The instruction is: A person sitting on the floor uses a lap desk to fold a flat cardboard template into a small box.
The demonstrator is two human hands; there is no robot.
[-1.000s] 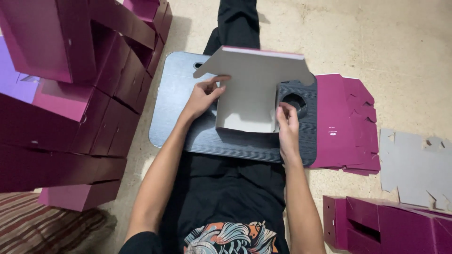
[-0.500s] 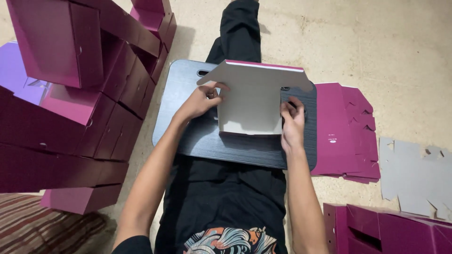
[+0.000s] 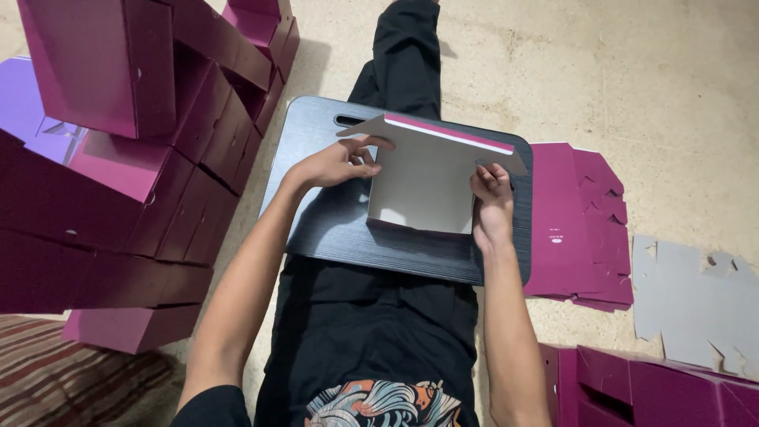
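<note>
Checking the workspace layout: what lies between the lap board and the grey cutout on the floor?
In the head view, a stack of flat magenta box blanks lies between the lap board and grey cutout.

Folded up further since a second ago: the cardboard box blank (image 3: 423, 186) on the lap tray (image 3: 332, 229), then nearly flat with a wide grey panel facing up, now with its side walls raised and a magenta edge showing along the far flap. Moved from the blank's lower left corner up to its left wall: the left hand (image 3: 340, 162), fingers now curled at the top left flap. Shifted upward along the right wall: the right hand (image 3: 492, 204), no longer beside the tray's dark round hollow, which is now covered.
</note>
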